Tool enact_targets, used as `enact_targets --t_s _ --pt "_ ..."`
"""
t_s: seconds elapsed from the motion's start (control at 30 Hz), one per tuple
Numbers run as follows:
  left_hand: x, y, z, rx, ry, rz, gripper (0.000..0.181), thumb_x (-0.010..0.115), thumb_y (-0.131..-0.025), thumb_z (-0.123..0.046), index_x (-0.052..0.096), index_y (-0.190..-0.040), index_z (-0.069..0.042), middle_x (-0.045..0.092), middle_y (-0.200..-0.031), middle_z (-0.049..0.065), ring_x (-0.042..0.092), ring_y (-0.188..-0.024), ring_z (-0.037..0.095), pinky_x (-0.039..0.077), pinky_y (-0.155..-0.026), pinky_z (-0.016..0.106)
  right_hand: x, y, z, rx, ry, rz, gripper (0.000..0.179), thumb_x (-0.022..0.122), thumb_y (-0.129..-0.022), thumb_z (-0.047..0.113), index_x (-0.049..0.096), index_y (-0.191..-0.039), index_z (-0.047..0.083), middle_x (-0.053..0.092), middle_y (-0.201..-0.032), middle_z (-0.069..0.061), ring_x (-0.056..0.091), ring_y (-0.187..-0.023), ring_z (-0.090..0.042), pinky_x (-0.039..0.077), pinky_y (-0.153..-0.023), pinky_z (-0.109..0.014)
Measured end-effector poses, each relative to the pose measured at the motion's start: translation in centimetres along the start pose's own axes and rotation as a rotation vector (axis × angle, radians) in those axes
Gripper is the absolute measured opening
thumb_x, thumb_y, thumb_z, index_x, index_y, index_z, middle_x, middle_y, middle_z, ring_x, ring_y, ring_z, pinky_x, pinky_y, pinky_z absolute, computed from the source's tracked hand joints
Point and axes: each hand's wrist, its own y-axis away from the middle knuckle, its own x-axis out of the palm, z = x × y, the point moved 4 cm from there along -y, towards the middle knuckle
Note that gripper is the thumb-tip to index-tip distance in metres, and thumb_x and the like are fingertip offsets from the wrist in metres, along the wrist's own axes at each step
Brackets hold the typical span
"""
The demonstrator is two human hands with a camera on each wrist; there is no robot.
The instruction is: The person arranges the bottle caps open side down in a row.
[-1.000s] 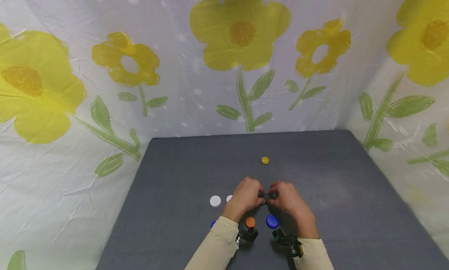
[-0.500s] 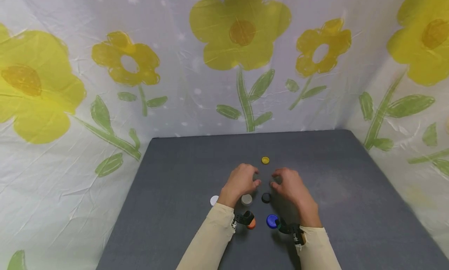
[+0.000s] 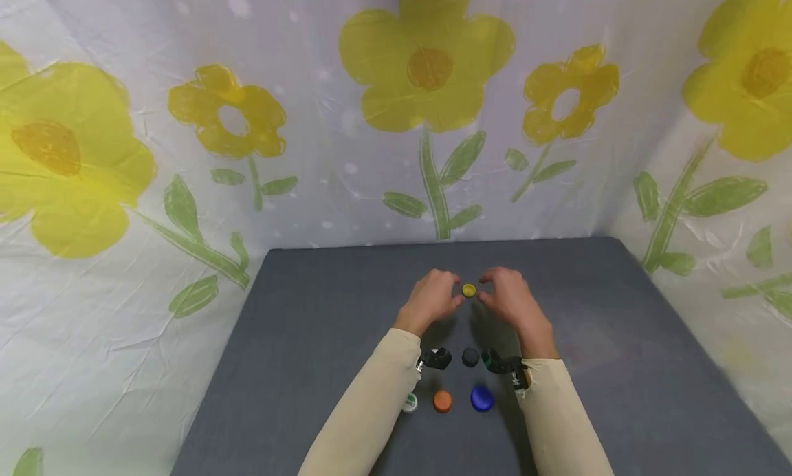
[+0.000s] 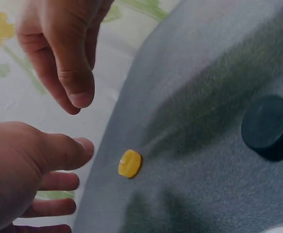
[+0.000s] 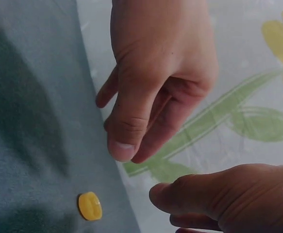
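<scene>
In the head view, a small yellow bottle cap (image 3: 469, 290) lies near the far end of the table, between both hands. My left hand (image 3: 431, 298) is just left of it with loosely bent fingers, and my right hand (image 3: 510, 298) mirrors it on the right. Neither holds anything; the thumbs and fingers stand apart around the cap. The left wrist view shows the yellow cap (image 4: 130, 163) beyond the fingertips, with a black cap (image 4: 267, 125) nearer. From the right wrist, the yellow cap (image 5: 90, 206) appears beside the hands, on the dark table.
Nearer me on the grey table (image 3: 309, 304) lie the black cap (image 3: 470, 357), an orange cap (image 3: 442, 401), a blue cap (image 3: 482, 397) and a white cap with a green mark (image 3: 410, 402), partly behind my left sleeve. A flowered curtain (image 3: 346, 187) surrounds the table.
Both hands have let go of the black cap and moved forward, away from me, to either side of the yellow cap. The black cap stays on the table. The head view has tilted slightly.
</scene>
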Motion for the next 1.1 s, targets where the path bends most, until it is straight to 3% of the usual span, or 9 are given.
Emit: enact_targets --t_s 0.33,0.63,0.77,0.93,1.1 --pt "1.4 -3.0 0.9 -0.010 0.001 0.030 0.037 0.068 -0.096 -0.031 0.068 -0.131 -0.021 0.068 -0.130 -0.002 0.061 -0.122 0.021 0.054 -0.094 0.040 2.2 -2.8 -2.1 0.055 -0.031 0.063 0.032 0.072 -0.091 0.014 0.071 -0.119 -0.002 0.069 -0.122 -0.021 0.062 -0.117 -0.041 0.052 -0.092 -0.054" --pt "2.4 -4.8 0.9 0.004 -0.045 0.098 0.039 0.068 -0.097 -0.032 0.066 -0.133 -0.020 0.067 -0.131 -0.002 0.059 -0.124 0.023 0.053 -0.097 0.041 3.8 -4.3 -3.1 0.062 -0.001 0.065 0.031 0.075 -0.088 0.015 0.073 -0.114 -0.002 0.071 -0.115 -0.020 0.066 -0.108 -0.040 0.054 -0.089 -0.053" --pt "3.2 -5.2 0.9 -0.012 -0.089 0.121 0.032 0.065 -0.098 -0.033 0.069 -0.128 -0.021 0.069 -0.126 -0.001 0.059 -0.119 0.025 0.052 -0.095 0.044 4.6 -4.6 -3.5 0.074 0.011 0.072 0.033 0.077 -0.087 0.017 0.073 -0.114 -0.002 0.072 -0.112 -0.019 0.067 -0.104 -0.038 0.054 -0.088 -0.052" --pt "4.1 -5.2 0.8 -0.024 -0.107 0.127 0.017 0.063 -0.100 -0.030 0.074 -0.110 -0.023 0.071 -0.111 0.000 0.059 -0.109 0.027 0.051 -0.093 0.048 5.5 -4.7 -4.1 0.099 0.010 0.072 0.029 0.078 -0.087 0.019 0.076 -0.109 0.002 0.074 -0.108 -0.016 0.068 -0.100 -0.036 0.054 -0.085 -0.052" --pt "4.8 -5.3 0.8 -0.024 -0.088 0.074 0.014 0.066 -0.098 -0.028 0.076 -0.106 -0.024 0.072 -0.105 -0.002 0.060 -0.105 0.024 0.052 -0.090 0.045 5.8 -4.6 -4.2 0.103 0.006 0.070 0.021 0.077 -0.088 0.019 0.078 -0.103 0.005 0.075 -0.104 -0.014 0.069 -0.096 -0.034 0.054 -0.080 -0.050"
